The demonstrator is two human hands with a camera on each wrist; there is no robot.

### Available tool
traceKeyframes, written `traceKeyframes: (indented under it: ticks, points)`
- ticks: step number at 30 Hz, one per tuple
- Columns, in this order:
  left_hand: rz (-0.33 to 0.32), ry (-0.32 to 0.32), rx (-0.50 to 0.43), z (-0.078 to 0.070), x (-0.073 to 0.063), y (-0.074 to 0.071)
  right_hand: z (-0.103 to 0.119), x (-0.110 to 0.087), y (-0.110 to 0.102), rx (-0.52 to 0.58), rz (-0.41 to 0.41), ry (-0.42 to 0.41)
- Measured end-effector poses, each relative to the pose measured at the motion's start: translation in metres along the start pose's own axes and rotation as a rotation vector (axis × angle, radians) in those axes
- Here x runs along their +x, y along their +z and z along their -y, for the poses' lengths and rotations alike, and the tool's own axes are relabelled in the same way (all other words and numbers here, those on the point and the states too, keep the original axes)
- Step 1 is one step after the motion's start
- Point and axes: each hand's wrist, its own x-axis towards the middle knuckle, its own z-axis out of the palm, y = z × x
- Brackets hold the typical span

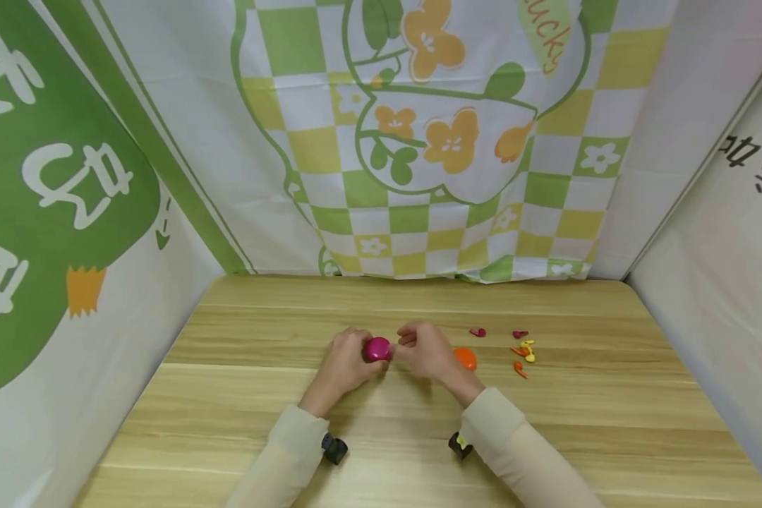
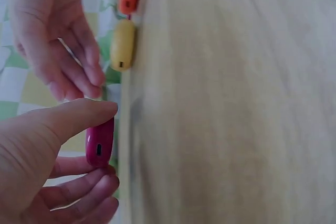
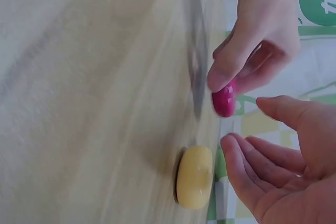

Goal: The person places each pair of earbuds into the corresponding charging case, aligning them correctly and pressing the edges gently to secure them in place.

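My left hand (image 1: 347, 360) holds a magenta earbud charging case (image 1: 377, 348) between thumb and fingers. The case's port faces the left wrist camera, and its lid looks closed. Just to the right is my right hand (image 1: 424, 351), its fingers loosely bent and a gap between thumb and fingertips (image 3: 231, 142); it holds nothing. A yellow earbud case (image 2: 122, 45) rests on the table near the right hand, which hides it in the head view. Beside the right wrist lies an orange earbud case (image 1: 465, 358).
Loose earbuds lie to the right on the wooden table (image 1: 241, 409): a magenta one (image 1: 478, 332), another magenta earbud (image 1: 519, 334), orange earbuds (image 1: 519, 369) and yellow earbuds (image 1: 530, 356). A checked, flowered cloth (image 1: 419, 219) hangs behind the table's far edge.
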Motion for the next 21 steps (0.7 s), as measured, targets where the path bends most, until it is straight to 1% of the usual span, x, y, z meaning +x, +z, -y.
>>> traceKeyframes:
  ticks: [4, 7, 12, 14, 17, 21]
  points:
    - [-0.023, 0.011, -0.053, -0.008, -0.005, -0.011, 0.0, 0.0, -0.009, 0.06, 0.02, 0.013]
    - [-0.056, 0.025, -0.105, -0.016, -0.009, -0.019, 0.0, -0.002, -0.017, 0.128, 0.04, 0.034]
    - [-0.15, 0.076, -0.14, -0.03, -0.014, -0.029, 0.0, -0.007, -0.029, 0.289, 0.093, 0.06]
    - [-0.188, 0.099, -0.151, -0.036, -0.016, -0.031, 0.002, -0.01, -0.033, 0.346, 0.112, 0.062]
    - [-0.226, 0.117, -0.18, -0.043, -0.019, -0.032, 0.006, -0.015, -0.038, 0.405, 0.132, 0.057]
    - [-0.261, 0.117, -0.212, -0.05, -0.024, -0.031, 0.01, -0.019, -0.042, 0.428, 0.151, 0.046]
